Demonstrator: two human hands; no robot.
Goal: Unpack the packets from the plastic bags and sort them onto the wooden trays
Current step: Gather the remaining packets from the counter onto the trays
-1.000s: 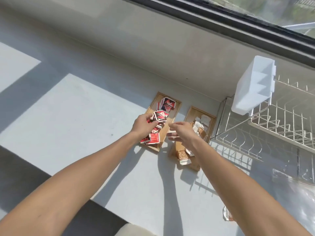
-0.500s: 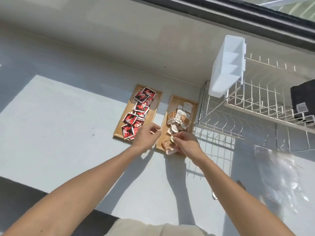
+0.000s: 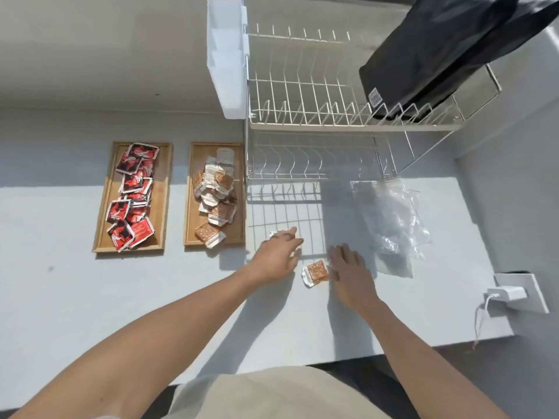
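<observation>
Two wooden trays lie side by side on the white counter. The left tray (image 3: 102, 219) holds several red packets (image 3: 133, 195). The right tray (image 3: 190, 207) holds several brown and white packets (image 3: 216, 192). A loose brown packet (image 3: 316, 272) lies on the counter between my hands. My left hand (image 3: 276, 255) hovers left of it, fingers spread, over a small white packet (image 3: 273, 234) that is mostly hidden. My right hand (image 3: 348, 267) rests open just right of the brown packet. Clear plastic bags (image 3: 393, 222) lie crumpled to the right.
A white wire dish rack (image 3: 317, 122) stands behind the hands, with a white plastic holder (image 3: 225, 55) on its left end and a black bag (image 3: 438, 49) on top. A white charger with cable (image 3: 508, 293) sits at the right wall. The counter's front edge is near my body.
Both hands left the trays and moved right, to the counter in front of the dish rack. The view swung right and down, bringing the plastic bags and loose brown packet into sight.
</observation>
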